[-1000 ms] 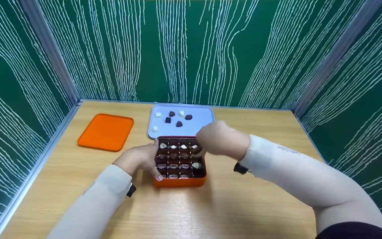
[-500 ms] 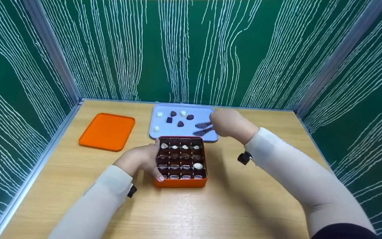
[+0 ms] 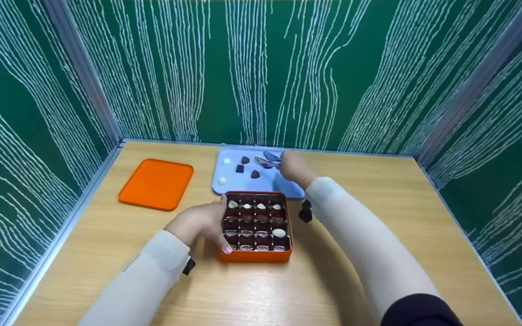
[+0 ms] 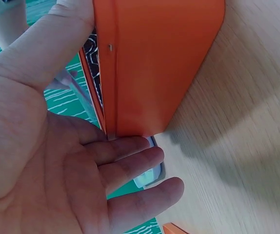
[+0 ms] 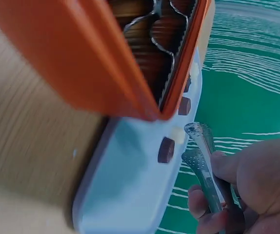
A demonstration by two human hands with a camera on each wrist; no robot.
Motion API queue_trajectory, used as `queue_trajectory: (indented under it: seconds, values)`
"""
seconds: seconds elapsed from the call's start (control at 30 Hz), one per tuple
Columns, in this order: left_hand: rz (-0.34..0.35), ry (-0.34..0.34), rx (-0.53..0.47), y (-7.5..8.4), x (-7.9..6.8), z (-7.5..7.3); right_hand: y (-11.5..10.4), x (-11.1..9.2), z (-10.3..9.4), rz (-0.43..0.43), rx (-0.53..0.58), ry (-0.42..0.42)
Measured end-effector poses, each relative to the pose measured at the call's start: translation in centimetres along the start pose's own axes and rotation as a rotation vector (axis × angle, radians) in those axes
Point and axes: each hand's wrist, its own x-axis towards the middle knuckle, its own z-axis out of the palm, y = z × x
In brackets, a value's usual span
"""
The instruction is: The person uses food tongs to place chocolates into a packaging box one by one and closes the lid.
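Observation:
An orange box point(image 3: 254, 256) with a dark divided insert stands on the table. White chocolates point(image 3: 261, 206) line its far row, dark chocolates point(image 3: 261, 218) the row behind them, and a round white chocolate point(image 3: 279, 232) sits at the right of the third row. My left hand point(image 3: 203, 222) grips the box's left side, thumb at the near corner, fingers toward the far one. My right hand point(image 3: 295, 167) holds metal tongs point(image 5: 203, 165), jaws spread, over the pale blue tray point(image 3: 243, 185). Their tips overlap a pale chocolate point(image 5: 177, 135), beside a dark chocolate point(image 5: 166, 149).
More chocolates lie on the tray's left half, among them a white cube point(image 3: 227, 161), a dark square point(image 3: 240, 169) and a white piece point(image 3: 222, 180). An orange lid-like tray point(image 3: 157, 183) lies at the far left. Green walls with white streaks enclose the table's back and sides.
My right hand has moved from the box's right side back over the tray, then left with the tongs to the chocolates. The left hand stays on the box. The head view has shifted slightly.

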Motion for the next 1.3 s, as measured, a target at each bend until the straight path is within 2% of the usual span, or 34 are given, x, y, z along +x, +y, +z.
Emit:
queue_trajectory:
  seconds: [0.1, 0.27, 0.37, 0.7, 0.8, 1.0, 1.13, 1.3]
  values:
    - [-0.007, 0.003, 0.017, 0.1, 0.1, 0.1, -0.4, 1.2, 0.8, 0.055, 0.064, -0.002]
    - [-0.009, 0.004, 0.014, -0.2, 0.1, 0.0, -0.8, 2.5, 1.8, 0.052, 0.025, 0.024]
    - [-0.004, 0.000, 0.011, -0.1, 0.2, 0.0, -0.5, 2.3, 1.8, 0.048, 0.021, 0.021]
    - [0.014, 0.006, 0.033, -0.1, 0.0, 0.1, 0.7, 0.0, -0.1, -0.031, -0.117, 0.033]
    - [0.019, 0.009, 0.039, -0.3, 0.0, 0.0, 0.9, -1.1, -0.9, -0.049, -0.123, 0.026]
    - [0.004, 0.003, 0.007, -0.4, 0.0, -0.1, 1.8, -3.6, -2.2, -0.148, -0.142, 0.012]
    - [-0.002, -0.005, 0.004, -0.2, 0.1, -0.1, 3.3, -5.3, -2.4, -0.150, -0.101, -0.024]
    - [-0.003, -0.012, 0.011, 0.0, -0.2, 0.0, 5.2, -6.3, -2.1, -0.098, -0.133, -0.045]
